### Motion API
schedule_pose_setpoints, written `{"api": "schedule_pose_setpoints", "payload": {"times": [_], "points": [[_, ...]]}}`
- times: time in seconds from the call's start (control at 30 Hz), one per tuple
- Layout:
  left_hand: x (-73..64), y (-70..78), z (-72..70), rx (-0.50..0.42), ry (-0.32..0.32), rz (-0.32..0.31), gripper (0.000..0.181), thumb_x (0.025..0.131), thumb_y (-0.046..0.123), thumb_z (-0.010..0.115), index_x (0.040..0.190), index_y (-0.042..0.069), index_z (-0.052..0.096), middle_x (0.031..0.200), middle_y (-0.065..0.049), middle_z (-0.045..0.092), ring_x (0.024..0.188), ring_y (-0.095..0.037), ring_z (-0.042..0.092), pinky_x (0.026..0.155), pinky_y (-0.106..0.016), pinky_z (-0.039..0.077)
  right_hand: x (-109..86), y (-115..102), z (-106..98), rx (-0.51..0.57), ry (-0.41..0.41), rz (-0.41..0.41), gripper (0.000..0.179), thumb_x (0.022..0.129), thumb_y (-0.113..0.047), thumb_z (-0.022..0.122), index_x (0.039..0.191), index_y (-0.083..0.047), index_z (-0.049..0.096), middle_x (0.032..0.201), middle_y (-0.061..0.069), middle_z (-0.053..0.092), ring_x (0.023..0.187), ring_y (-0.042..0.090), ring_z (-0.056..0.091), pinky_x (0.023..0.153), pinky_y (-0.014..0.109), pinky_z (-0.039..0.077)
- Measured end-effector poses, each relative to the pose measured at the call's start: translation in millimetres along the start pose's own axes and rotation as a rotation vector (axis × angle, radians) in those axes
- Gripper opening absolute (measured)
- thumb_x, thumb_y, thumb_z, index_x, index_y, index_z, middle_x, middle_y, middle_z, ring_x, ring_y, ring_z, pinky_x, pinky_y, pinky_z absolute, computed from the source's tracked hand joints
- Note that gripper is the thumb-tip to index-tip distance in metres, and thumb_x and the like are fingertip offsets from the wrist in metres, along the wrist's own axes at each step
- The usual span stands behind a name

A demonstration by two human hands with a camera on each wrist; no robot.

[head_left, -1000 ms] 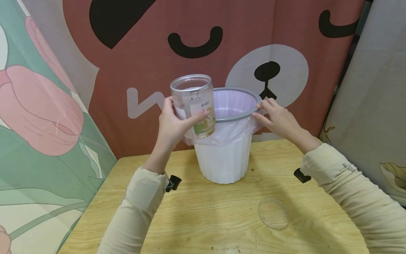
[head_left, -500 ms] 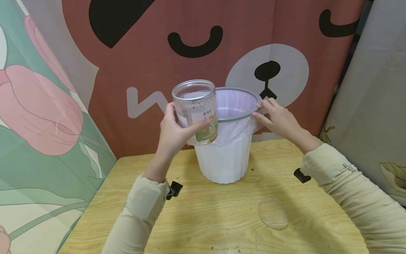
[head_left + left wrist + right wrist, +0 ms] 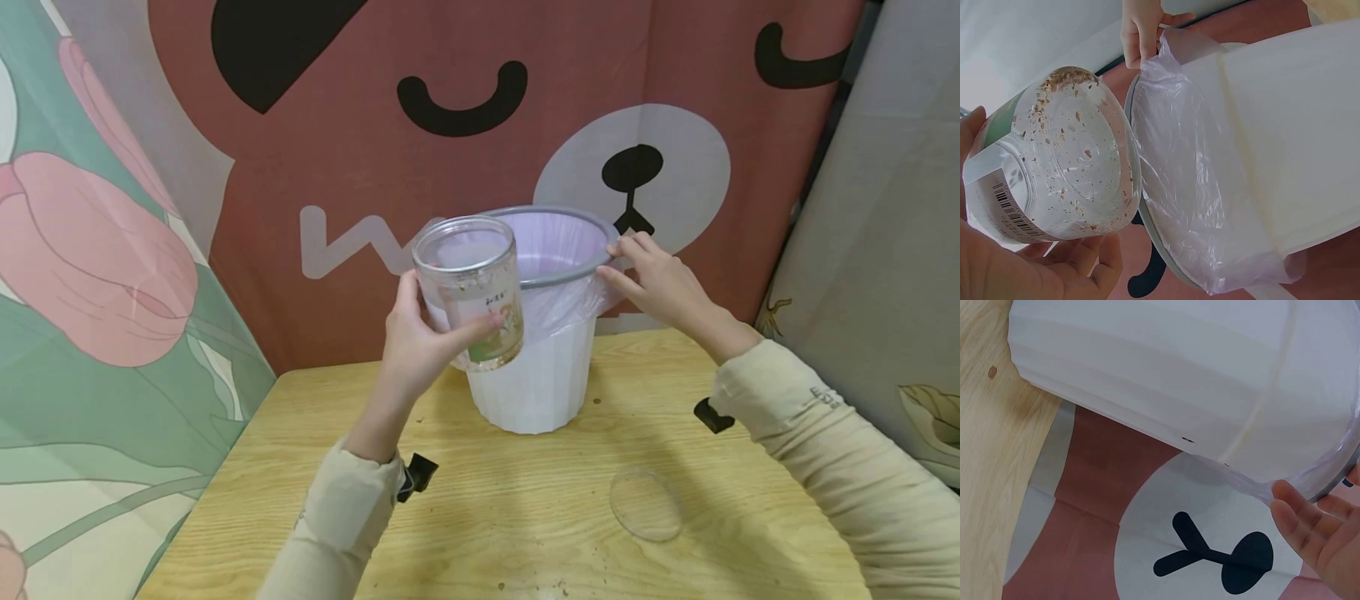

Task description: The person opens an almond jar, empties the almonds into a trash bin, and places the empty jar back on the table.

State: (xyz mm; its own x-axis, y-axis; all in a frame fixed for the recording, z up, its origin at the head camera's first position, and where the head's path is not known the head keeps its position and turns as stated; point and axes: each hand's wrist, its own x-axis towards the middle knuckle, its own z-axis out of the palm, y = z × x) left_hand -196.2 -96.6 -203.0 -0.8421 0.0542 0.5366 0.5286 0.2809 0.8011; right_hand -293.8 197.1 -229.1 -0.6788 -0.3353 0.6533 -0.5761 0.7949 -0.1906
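A clear plastic jar (image 3: 480, 292) with a printed label is gripped by my left hand (image 3: 423, 346), its lidless mouth facing up and tilted slightly. Small brown flakes cling to the jar's bottom (image 3: 1075, 147) in the left wrist view. Behind the jar stands a white trash can (image 3: 536, 383) with a grey rim ring (image 3: 577, 273) and a thin purple liner bag (image 3: 1179, 169) folded over its edge. With thumb and fingers my right hand (image 3: 660, 279) pinches the can's rim on the right side. A clear round lid (image 3: 647, 504) lies flat on the table.
The wooden table (image 3: 480, 517) bears scattered dark crumbs near its front. Printed fabric curtains (image 3: 337, 125) hang close behind the can and on both sides. Black clip-like pieces (image 3: 420, 475) stick out at both wrists.
My left hand has lowered the jar and brought it slightly right and closer, in front of the can. My right hand has stayed at the rim.
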Motion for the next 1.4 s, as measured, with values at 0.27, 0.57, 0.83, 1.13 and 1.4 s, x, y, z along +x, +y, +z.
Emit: {"api": "schedule_pose_setpoints", "payload": {"times": [0.27,0.57,0.83,1.13,1.4], "points": [[-7.1,-2.9,3.4,-0.047,-0.031,0.029,0.072,0.062,0.018,0.081,0.121,0.01,0.039,0.107,-0.002,0.056,0.094,-0.016,0.055,0.077,-0.034,0.047,-1.0,0.8,0.1,0.003,-0.005,0.01,0.036,0.092,-0.031,0.049,0.112,-0.002,0.048,0.104,0.016,0.046,0.071,0.03,0.054,0.051,0.039,0.043],[-16.2,-8.3,7.2,-0.073,-0.063,0.001,0.077,0.062,0.012,0.081,0.124,0.01,0.037,0.109,-0.004,0.055,0.092,-0.02,0.057,0.076,-0.035,0.048,-1.2,0.3,-0.5,0.006,-0.007,0.018,0.036,0.092,-0.031,0.049,0.112,-0.002,0.048,0.106,0.015,0.045,0.073,0.03,0.054,0.052,0.041,0.044],[-23.5,-14.0,11.8,-0.066,-0.09,0.008,0.076,0.061,0.011,0.081,0.124,0.011,0.039,0.11,-0.004,0.055,0.094,-0.021,0.055,0.076,-0.036,0.047,-1.0,0.6,0.2,0.007,-0.004,0.024,0.037,0.092,-0.032,0.049,0.113,-0.002,0.048,0.106,0.014,0.045,0.074,0.031,0.054,0.053,0.042,0.044],[-30.3,-19.9,15.5,-0.141,-0.148,-0.061,0.082,0.062,0.008,0.08,0.13,0.013,0.035,0.119,-0.005,0.046,0.097,-0.028,0.053,0.073,-0.038,0.049,-0.2,0.9,0.3,0.007,-0.011,0.029,0.038,0.092,-0.033,0.048,0.114,-0.002,0.048,0.106,0.015,0.044,0.074,0.03,0.053,0.053,0.042,0.044],[-40.1,-19.3,20.6,-0.123,-0.191,-0.015,0.082,0.062,0.008,0.081,0.13,0.01,0.035,0.117,-0.008,0.048,0.095,-0.024,0.053,0.076,-0.036,0.047,0.7,0.6,1.6,0.008,-0.002,0.025,0.037,0.091,-0.032,0.05,0.113,-0.002,0.048,0.106,0.015,0.045,0.073,0.03,0.054,0.054,0.042,0.044]]}}
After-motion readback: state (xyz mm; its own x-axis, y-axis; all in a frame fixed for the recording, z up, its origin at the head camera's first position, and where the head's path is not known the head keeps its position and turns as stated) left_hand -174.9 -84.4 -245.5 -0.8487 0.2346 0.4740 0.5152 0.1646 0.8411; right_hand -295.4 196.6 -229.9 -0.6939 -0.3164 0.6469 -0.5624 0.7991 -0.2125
